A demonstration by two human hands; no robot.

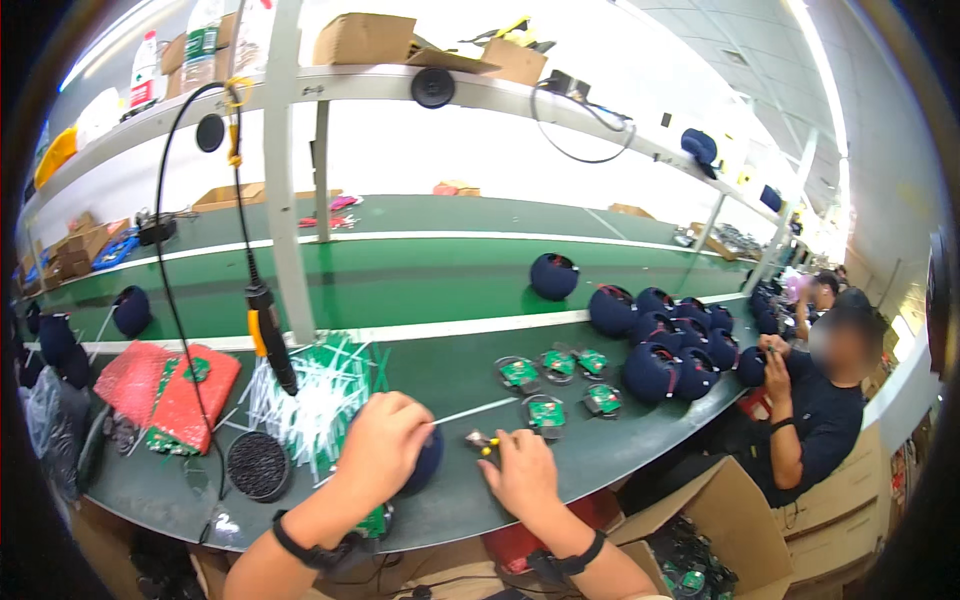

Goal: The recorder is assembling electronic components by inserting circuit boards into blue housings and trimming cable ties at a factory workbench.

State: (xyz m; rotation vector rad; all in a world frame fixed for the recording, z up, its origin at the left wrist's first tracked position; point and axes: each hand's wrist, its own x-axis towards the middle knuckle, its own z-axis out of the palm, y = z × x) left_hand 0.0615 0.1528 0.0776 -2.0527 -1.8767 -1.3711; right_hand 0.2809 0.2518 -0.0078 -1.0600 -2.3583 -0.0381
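The left hand [382,445] pinches a white cable tie [478,411] above a navy ball [428,466]; the right hand [524,472], beside it, grips yellow-handled cutters [488,445]. Probably tie trimming; next likely calls for bringing cutters to tie.

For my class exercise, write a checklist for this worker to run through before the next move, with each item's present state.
1. Left hand has the white strip pinched: ok, one end at the fingertips.
2. Right hand has the small yellow-marked tool: ok, at the fingertips.
3. Tool touching the strip: not ok, they show apart.
4. Dark blue ball held steady: cannot tell, the left hand and forearm hide much of it.
5. Spare strips within view: ok, piled on the bench, left of the ball.
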